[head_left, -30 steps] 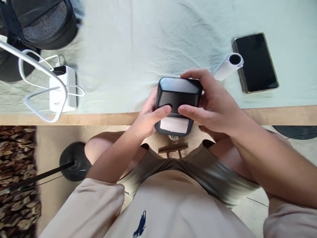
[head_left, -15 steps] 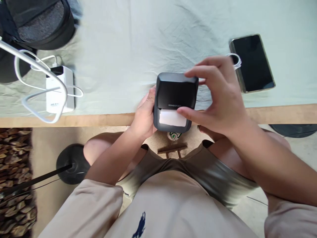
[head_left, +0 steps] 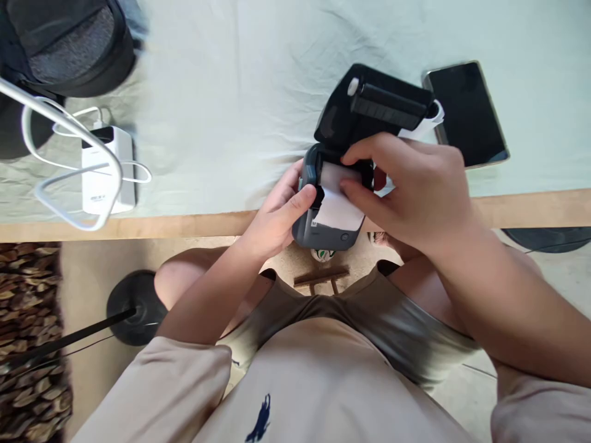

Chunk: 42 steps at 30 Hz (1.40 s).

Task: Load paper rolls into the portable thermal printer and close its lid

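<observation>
A dark grey label printer (head_left: 329, 239) is held at the table's front edge, its black lid (head_left: 383, 98) swung up and back. White label paper (head_left: 339, 206) lies in the open compartment and hangs over the front. My left hand (head_left: 281, 215) grips the printer's left side, with the thumb on the rim near the paper. My right hand (head_left: 410, 184) reaches in from the right, its thumb and forefinger closed on the label roll. The other fingers are partly hidden. Behind this hand, a white roll (head_left: 431, 120) shows beside the lid.
A phone (head_left: 466, 114) lies on the cloth-covered table (head_left: 221, 92) at the right. A white power bank (head_left: 108, 175) with a looped cable stands at the left, near a black bag (head_left: 78, 49). The table's wooden edge (head_left: 207, 224) runs beneath my hands.
The printer's lid, shut before, now stands open. My right hand has moved from the lid and front paper into the compartment. My left hand keeps its hold on the printer.
</observation>
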Motion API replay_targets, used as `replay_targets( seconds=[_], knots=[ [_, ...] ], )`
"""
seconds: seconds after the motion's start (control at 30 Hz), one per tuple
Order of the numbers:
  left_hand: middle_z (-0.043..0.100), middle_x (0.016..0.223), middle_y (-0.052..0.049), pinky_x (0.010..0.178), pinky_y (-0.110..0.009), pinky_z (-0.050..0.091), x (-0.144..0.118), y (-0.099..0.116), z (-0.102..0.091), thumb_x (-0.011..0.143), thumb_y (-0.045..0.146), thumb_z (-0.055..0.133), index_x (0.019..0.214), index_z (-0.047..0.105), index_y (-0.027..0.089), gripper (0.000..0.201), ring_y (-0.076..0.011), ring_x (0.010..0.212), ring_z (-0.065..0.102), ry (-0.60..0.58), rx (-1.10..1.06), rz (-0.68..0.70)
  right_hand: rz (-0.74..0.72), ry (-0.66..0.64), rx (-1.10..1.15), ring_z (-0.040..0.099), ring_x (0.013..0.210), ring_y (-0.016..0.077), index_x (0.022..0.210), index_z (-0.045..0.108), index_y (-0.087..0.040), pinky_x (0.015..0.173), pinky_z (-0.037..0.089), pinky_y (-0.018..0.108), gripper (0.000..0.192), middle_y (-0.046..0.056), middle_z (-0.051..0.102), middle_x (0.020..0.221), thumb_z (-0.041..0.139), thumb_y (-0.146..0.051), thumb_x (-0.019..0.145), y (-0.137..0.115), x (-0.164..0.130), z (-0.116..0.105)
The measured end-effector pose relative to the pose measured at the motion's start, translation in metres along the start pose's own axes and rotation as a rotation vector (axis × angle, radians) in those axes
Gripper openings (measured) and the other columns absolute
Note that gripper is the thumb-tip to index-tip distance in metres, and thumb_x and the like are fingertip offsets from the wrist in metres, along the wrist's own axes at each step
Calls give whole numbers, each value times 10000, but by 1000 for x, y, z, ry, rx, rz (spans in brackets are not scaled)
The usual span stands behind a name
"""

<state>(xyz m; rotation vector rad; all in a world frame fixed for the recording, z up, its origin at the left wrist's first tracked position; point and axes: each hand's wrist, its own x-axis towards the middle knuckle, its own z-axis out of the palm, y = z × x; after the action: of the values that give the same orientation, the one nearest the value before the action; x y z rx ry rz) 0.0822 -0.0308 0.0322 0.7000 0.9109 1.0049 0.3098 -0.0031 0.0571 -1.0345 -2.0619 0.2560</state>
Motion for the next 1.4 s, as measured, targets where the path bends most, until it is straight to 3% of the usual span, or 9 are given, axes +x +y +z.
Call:
replay_targets(
  seconds=[0.23,0.37,0.5,0.63,0.7,0.87,1.07,1.27,1.4],
  knots=[
    [860,1148,-31,1001,-356,773,1,-3,-6,1047,591,927,1385,804,307,458,-348,1357,879,-42,58,34,163,-329,-290,654,635,221,1175,763,-291,664,339,333,203,23,687,771,796,-249,979,-7,0,-1],
    [856,1069,-39,1018,-369,772,-1,0,1,1068,479,893,1343,820,287,344,-353,1355,884,32,18,24,157,-317,-312,702,654,248,1244,776,-306,629,390,337,347,19,750,796,745,-191,918,-17,11,0],
    [878,1126,-59,1304,-454,679,-3,2,6,1115,386,808,1246,827,253,187,-365,1582,777,149,-75,-7,217,-213,71,681,641,176,1308,780,-338,577,426,327,518,-14,836,971,748,-197,811,-21,24,-19],
    [901,1187,-68,1322,-515,684,1,2,0,1177,454,701,1196,827,239,250,-375,1624,752,191,-150,-60,563,3,544,576,541,181,1227,735,-329,418,355,314,394,-7,712,814,797,-469,864,2,35,-26],
    [906,1210,-62,1335,-509,678,3,2,-3,1202,452,644,1198,824,233,283,-356,1652,732,230,-185,-60,661,-65,689,555,509,195,1248,693,-326,406,427,357,489,8,748,833,772,-651,891,22,34,-18],
    [914,1253,-68,1318,-539,691,6,3,1,1236,462,539,1195,818,217,373,-362,1660,727,205,-234,-71,517,-109,686,677,663,188,1353,589,-334,549,546,361,707,37,810,1078,874,-805,909,52,11,11],
    [922,1227,-68,1303,-479,700,6,4,5,1274,424,470,1205,822,202,422,-323,1626,759,179,-285,-47,157,21,141,762,966,256,1386,704,-336,749,619,407,582,93,825,1196,930,-630,937,64,-13,23],
    [923,1238,-80,1318,-527,701,7,6,7,1282,445,443,1302,807,201,438,-344,1624,762,199,-287,-77,103,-113,-24,798,997,324,1428,665,-349,876,637,493,508,104,849,1192,810,-546,982,70,-20,13],
    [911,1325,-104,1346,-566,683,7,7,8,1240,395,544,1182,781,184,323,-402,1654,732,211,-292,-99,135,195,-208,751,1086,332,1306,672,-320,962,613,504,513,134,784,1290,890,-350,843,92,-15,0]
  ],
)
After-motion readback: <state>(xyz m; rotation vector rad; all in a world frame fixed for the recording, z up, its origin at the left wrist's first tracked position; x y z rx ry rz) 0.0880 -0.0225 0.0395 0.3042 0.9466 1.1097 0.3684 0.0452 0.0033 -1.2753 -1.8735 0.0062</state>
